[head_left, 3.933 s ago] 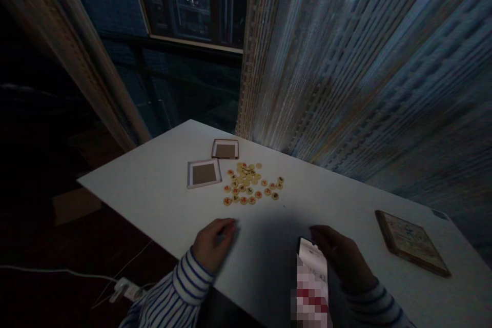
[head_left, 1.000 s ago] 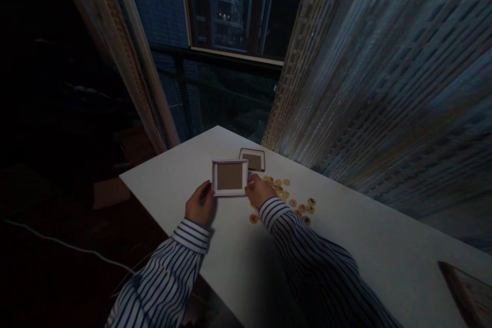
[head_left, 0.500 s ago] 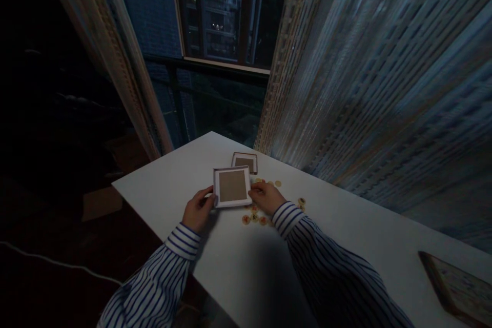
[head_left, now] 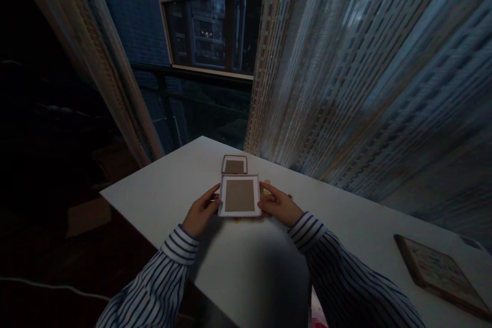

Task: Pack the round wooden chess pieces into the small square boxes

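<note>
A shallow square white box (head_left: 240, 196) with a brown-grey inside panel is held above the table between both hands. My left hand (head_left: 202, 210) grips its left edge with fingers and thumb. On its right edge, my right hand (head_left: 280, 206) is closed in the same way. Just behind it, a second, similar box part (head_left: 234, 164) lies on the white table (head_left: 165, 184). Small round yellowish pieces (head_left: 267, 183) lie on the table, partly hidden by the held box and my right hand.
At the right of the table lies a brown-edged flat item (head_left: 442, 272) with a patterned face. A dark object (head_left: 472, 242) lies beyond it. Curtains (head_left: 330, 87) hang along the table's far edge, and a cardboard piece (head_left: 89, 213) is at lower left.
The camera view has shifted. The held box sits nearer and more squarely in front of the second one, covering more of the round pieces. My right hand's fingers have spread along its edge.
</note>
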`<action>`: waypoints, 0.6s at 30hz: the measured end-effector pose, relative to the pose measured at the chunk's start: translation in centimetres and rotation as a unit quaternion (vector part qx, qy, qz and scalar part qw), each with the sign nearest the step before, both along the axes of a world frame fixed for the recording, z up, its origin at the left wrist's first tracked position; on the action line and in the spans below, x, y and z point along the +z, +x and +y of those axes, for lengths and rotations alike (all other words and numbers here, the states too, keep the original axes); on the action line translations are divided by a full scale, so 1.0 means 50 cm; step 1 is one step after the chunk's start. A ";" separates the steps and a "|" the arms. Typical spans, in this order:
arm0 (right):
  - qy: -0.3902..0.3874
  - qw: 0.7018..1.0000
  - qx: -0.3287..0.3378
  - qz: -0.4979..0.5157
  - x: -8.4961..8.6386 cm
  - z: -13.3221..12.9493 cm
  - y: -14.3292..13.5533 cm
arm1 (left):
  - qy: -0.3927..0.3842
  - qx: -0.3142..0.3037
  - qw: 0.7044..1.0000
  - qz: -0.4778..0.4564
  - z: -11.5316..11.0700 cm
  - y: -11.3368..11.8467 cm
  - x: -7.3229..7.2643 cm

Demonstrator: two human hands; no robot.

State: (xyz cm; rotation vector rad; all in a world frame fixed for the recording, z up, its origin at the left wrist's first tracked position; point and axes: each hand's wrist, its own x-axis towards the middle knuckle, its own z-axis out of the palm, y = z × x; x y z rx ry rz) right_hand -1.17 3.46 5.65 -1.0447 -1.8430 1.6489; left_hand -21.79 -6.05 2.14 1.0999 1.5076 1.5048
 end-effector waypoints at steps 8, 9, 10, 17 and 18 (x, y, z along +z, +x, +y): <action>-0.031 0.999 -0.015 0.026 0.005 -0.019 0.069 | -0.002 -0.037 0.999 -0.026 0.003 0.053 0.010; -0.035 0.999 -0.020 0.030 0.003 -0.021 0.079 | -0.009 -0.043 0.999 -0.025 0.004 0.060 0.009; -0.039 0.998 -0.024 0.034 0.001 -0.023 0.088 | -0.016 -0.053 0.998 -0.025 0.005 0.067 0.008; -0.056 0.997 -0.013 0.044 -0.012 -0.031 0.148 | -0.020 -0.202 0.978 -0.049 0.006 0.108 -0.003; -0.056 0.997 -0.011 0.045 -0.013 -0.034 0.156 | -0.020 -0.218 0.974 -0.050 0.008 0.112 -0.007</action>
